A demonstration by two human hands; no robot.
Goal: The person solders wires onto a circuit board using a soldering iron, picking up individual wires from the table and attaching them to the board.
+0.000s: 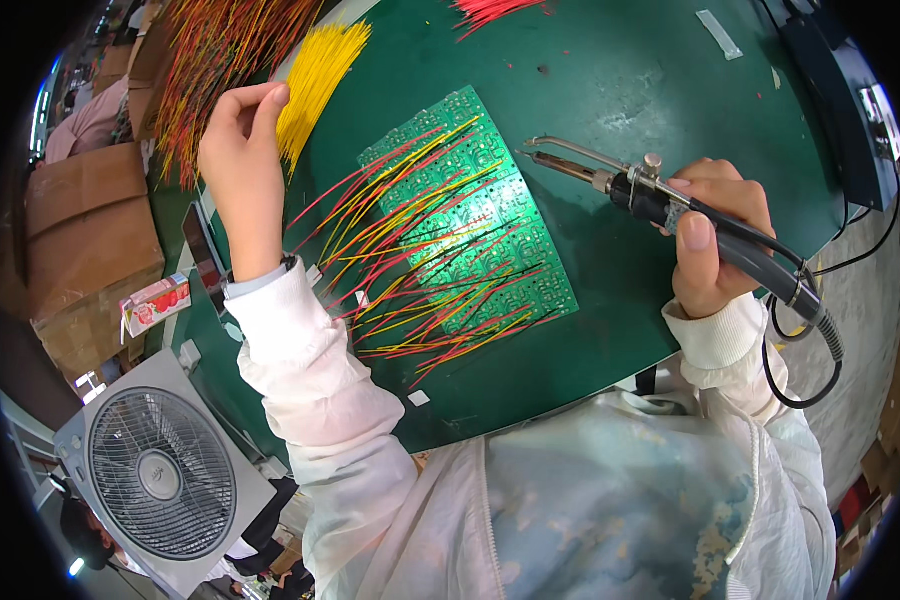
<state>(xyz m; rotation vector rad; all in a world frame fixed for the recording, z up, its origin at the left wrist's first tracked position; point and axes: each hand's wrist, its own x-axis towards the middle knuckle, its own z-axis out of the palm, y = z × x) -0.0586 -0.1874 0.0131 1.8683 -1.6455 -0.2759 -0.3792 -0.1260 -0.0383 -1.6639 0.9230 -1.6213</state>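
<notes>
My right grip (708, 270) wraps the soldering iron (648, 203)
Likely stiff, hot-tipped: handle (758, 264) only. Left grip (242, 160) pinched, contents unclear.

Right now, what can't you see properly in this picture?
All in the head view:
- soldering iron: part of its handle is hidden by the right hand
- left hand: anything thin between its fingertips is too small to tell
- green circuit board: partly hidden by wires
- red-pink bundle: cut off by the upper edge
</notes>
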